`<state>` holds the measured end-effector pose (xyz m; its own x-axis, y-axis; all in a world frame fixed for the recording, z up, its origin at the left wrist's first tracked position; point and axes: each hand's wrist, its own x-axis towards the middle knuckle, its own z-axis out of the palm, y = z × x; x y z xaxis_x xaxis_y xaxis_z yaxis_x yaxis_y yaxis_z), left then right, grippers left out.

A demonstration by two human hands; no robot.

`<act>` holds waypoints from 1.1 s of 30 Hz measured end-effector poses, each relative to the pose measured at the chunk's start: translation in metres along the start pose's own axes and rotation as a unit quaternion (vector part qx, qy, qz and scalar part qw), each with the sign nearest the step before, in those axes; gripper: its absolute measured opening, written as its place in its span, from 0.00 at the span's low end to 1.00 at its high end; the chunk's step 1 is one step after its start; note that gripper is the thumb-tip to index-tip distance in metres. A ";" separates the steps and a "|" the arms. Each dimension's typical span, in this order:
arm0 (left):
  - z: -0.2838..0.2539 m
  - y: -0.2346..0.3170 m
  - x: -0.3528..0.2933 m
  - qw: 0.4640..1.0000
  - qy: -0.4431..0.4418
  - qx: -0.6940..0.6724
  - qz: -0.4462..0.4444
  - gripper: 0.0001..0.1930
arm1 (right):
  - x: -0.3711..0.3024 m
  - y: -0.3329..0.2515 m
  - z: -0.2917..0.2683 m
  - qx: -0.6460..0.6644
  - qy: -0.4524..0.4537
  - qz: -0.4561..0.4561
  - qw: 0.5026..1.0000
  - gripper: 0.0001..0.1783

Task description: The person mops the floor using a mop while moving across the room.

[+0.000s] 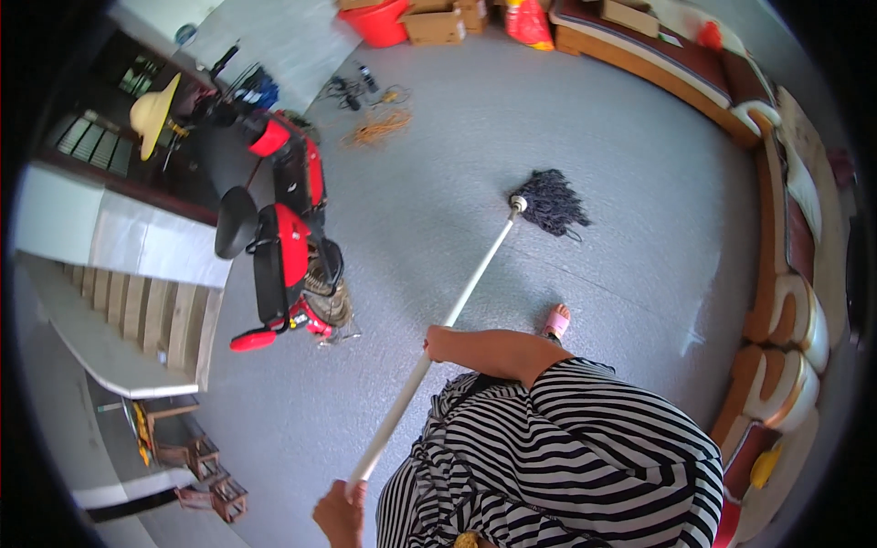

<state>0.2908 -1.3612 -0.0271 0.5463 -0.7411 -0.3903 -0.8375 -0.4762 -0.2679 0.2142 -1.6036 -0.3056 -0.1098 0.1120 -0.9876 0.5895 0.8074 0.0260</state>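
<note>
A mop with a long white handle slants across the view, from the lower left up to its dark grey string head, which lies spread on the floor. Around the middle of the handle my right hand is closed, the forearm reaching in from a striped sleeve. Down by the handle's near end, my left hand is wrapped round it, beside my striped clothing. My foot in a pink slipper shows on the floor below the mop head.
A red and black scooter stands at the left, near a staircase. Cables and orange-brown strands lie on the floor. Cardboard boxes and a red tub sit far back. A long sofa lines the right; small wooden stools stand lower left.
</note>
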 end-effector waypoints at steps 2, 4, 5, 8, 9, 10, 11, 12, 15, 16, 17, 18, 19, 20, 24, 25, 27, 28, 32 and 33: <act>0.022 0.003 -0.024 0.994 -0.067 -0.014 -0.081 0.13 | 0.012 0.022 0.000 -0.115 0.006 -0.055 0.992 0.07; 0.067 -0.015 -0.043 0.982 -0.124 -0.093 -0.112 0.11 | 0.044 0.035 0.006 -0.203 -0.005 -0.070 0.977 0.05; 0.079 -0.015 -0.055 0.970 -0.150 -0.128 -0.140 0.11 | 0.052 0.045 0.010 -0.194 0.028 -0.071 0.978 0.05; 0.092 -0.004 -0.078 0.940 -0.200 -0.189 -0.199 0.12 | 0.078 0.065 0.013 -0.302 0.002 -0.100 0.948 0.05; 0.094 0.000 -0.083 0.933 -0.209 -0.202 -0.212 0.12 | 0.081 0.069 0.012 -0.409 -0.058 -0.128 0.901 0.06; 0.095 0.004 -0.086 0.928 -0.214 -0.211 -0.219 0.12 | 0.083 0.075 0.011 -0.411 -0.058 -0.125 0.901 0.06; 0.099 0.006 -0.093 0.920 -0.218 -0.224 -0.237 0.12 | 0.053 0.082 0.003 -0.374 -0.085 -0.131 0.914 0.05; 0.098 0.011 -0.098 0.914 -0.222 -0.234 -0.245 0.12 | 0.030 0.080 -0.002 -0.327 -0.109 -0.140 0.928 0.05; 0.087 0.025 -0.089 0.914 -0.220 -0.243 -0.237 0.12 | 0.048 0.069 -0.005 -0.242 -0.256 -0.021 0.936 0.07; 0.083 0.030 -0.084 0.915 -0.217 -0.247 -0.234 0.13 | 0.052 0.062 -0.007 -0.217 -0.335 0.031 0.916 0.08; 0.077 0.036 -0.080 0.917 -0.211 -0.246 -0.232 0.13 | 0.052 0.054 -0.006 -0.201 -0.358 0.053 0.910 0.09; 0.073 0.042 -0.077 0.920 -0.203 -0.245 -0.230 0.13 | 0.050 0.048 -0.005 -0.196 -0.361 0.055 0.910 0.09; 0.067 0.048 -0.074 0.922 -0.197 -0.243 -0.227 0.13 | 0.049 0.042 -0.004 -0.207 -0.344 0.062 0.914 0.09; 0.062 0.053 -0.068 0.925 -0.192 -0.244 -0.220 0.13 | 0.049 0.036 -0.005 -0.218 -0.323 0.067 0.919 0.09; 0.027 0.079 -0.045 0.938 -0.156 -0.240 -0.195 0.14 | 0.040 0.016 0.000 -0.206 -0.392 0.051 0.895 0.11; 0.017 0.086 -0.039 0.944 -0.144 -0.233 -0.185 0.14 | 0.038 0.009 0.005 -0.205 -0.398 0.050 0.893 0.11; -0.009 0.102 -0.026 0.958 -0.116 -0.207 -0.164 0.15 | 0.031 -0.009 0.016 -0.168 -0.411 0.078 0.893 0.11; -0.022 0.110 -0.019 0.965 -0.109 -0.186 -0.150 0.15 | 0.027 -0.021 0.020 -0.132 -0.422 0.105 0.891 0.11; -0.063 0.138 0.007 0.994 -0.034 -0.085 -0.062 0.23 | 0.006 -0.066 0.033 -0.090 -0.397 0.098 0.908 0.10; -0.068 0.141 0.014 0.995 -0.032 -0.083 -0.053 0.23 | 0.004 -0.081 0.034 -0.066 -0.403 0.094 0.908 0.10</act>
<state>0.1795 -1.4711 -0.0102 0.6275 -0.6526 -0.4248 -0.7622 -0.6264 -0.1635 0.1929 -1.6881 -0.3171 0.6351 -0.1615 -0.7554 0.4302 0.8861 0.1723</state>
